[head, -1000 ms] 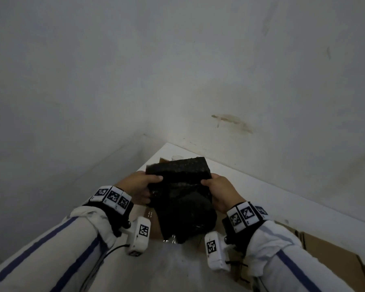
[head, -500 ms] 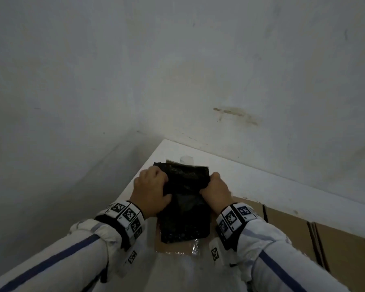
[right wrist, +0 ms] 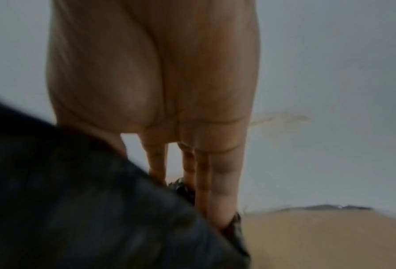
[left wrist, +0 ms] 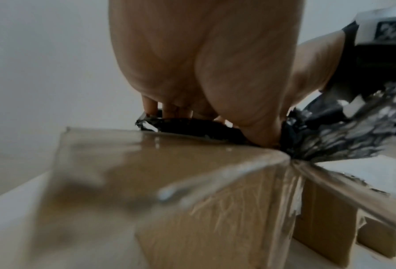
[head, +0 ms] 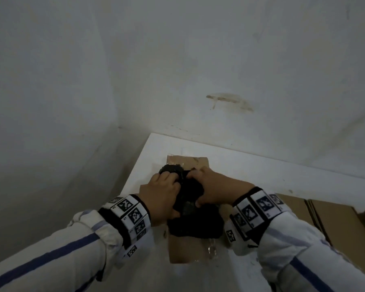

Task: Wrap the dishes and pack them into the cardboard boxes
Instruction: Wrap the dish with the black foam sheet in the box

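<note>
A bundle in crinkled black wrap [head: 195, 220] lies on a brown cardboard box [head: 187, 163] at the corner of a white table [head: 261, 171]. My left hand [head: 162, 192] holds its left side, fingers curled over the top edge. My right hand [head: 217, 188] holds its right side, thumb low and fingers over the top. In the left wrist view my left fingers [left wrist: 151, 105] and thumb dig into the black wrap [left wrist: 192, 125] above the taped box [left wrist: 192, 191]. In the right wrist view my right fingers [right wrist: 224, 191] reach down along the black wrap [right wrist: 88, 200]. What the wrap contains is hidden.
Bare white walls [head: 177, 60] close in behind and to the left of the table corner. Flat cardboard sheets [head: 325, 220] lie on the table at the right. Loose clear tape [head: 212, 247] hangs at the box's near side.
The black bundle was held up above the box one second ago. Both hands have brought it down onto the box and moved in over its top, crumpling the wrap.
</note>
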The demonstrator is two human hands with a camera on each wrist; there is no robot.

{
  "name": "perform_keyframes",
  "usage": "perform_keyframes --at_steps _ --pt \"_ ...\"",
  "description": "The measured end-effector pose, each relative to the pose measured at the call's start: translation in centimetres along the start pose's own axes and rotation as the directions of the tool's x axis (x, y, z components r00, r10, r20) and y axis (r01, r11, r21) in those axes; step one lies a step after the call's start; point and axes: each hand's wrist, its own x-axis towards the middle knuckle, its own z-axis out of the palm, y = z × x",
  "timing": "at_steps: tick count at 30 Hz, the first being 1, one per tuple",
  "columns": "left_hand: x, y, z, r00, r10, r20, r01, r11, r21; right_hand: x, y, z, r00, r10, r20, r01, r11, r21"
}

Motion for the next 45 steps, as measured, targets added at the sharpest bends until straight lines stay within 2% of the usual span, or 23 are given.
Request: perform_keyframes --at_steps 2,6,10,12,16,20,21,23,25,27,32,36,41,43,45 --pt "0.1 -0.2 -0.1 0.999 0.048 0.013 -0.048 0.999 0.013 1.0 0.3 1.4 0.995 0.059 0.076 -0.044 0.981 -0.190" --pt "0.0 -0.5 -0.3 0.989 0.139 0.052 -0.142 0.989 0.046 2.3 0.9 2.3 0.985 0.162 0.066 -0.123 0.909 -0.398" --pt "0.3 -0.3 -0.9 0.983 0.131 0.128 -0.131 0.991 -0.014 2.8 1.5 2.3 0.971 0.169 0.172 -0.079 0.897 -0.435" --pt "0.8 -0.1 -1.3 0.978 0.126 0.164 -0.121 0.992 -0.041 3.1 1.9 3.1 0.969 0.177 0.174 -0.080 0.888 -0.454" --pt "1.5 0.8 -1.5 0.962 0.112 0.247 -0.118 0.993 0.009 3.5 1.2 3.6 0.988 0.099 0.118 -0.030 0.875 -0.484" --pt "1.7 2.2 -1.4 0.963 0.071 0.261 -0.095 0.992 0.080 3.1 0.3 3.6 0.996 -0.042 0.076 0.081 0.782 -0.618" --pt "1.7 2.4 -1.4 0.963 0.057 0.263 -0.079 0.994 0.074 2.8 0.4 3.6 0.995 -0.046 0.092 0.093 0.778 -0.621" --pt "1.6 2.2 -1.7 0.953 0.034 0.302 -0.046 0.998 0.031 2.5 0.8 3.2 0.994 -0.017 0.112 0.076 0.835 -0.545" --pt "1.9 1.4 -1.9 0.927 0.040 0.373 -0.042 0.999 -0.003 2.3 1.0 2.2 0.986 0.024 0.164 0.051 0.898 -0.437" --pt "2.0 0.6 -2.3 0.908 0.057 0.414 -0.051 0.998 -0.027 2.1 1.5 1.4 0.976 0.059 0.211 0.026 0.925 -0.380" --pt "0.7 -0.2 -1.3 0.964 -0.027 0.266 0.032 0.999 -0.014 1.8 2.3 2.3 0.981 0.058 0.184 0.046 0.858 -0.512" --pt "0.4 0.3 0.0 0.970 -0.062 0.233 0.044 0.996 0.080 1.6 2.4 3.0 0.989 0.028 0.143 0.053 0.845 -0.531" --pt "0.9 1.4 0.4 0.976 -0.075 0.205 0.045 0.988 0.150 0.9 1.1 4.2 0.994 -0.105 0.011 0.088 0.763 -0.640" --pt "0.8 1.5 0.8 0.983 -0.072 0.166 0.048 0.989 0.140 0.9 0.7 4.0 0.997 -0.078 0.025 0.076 0.772 -0.630" --pt "0.7 1.4 0.9 0.990 -0.051 0.133 0.035 0.993 0.115 1.2 0.5 3.2 0.998 -0.005 0.067 0.042 0.827 -0.561"
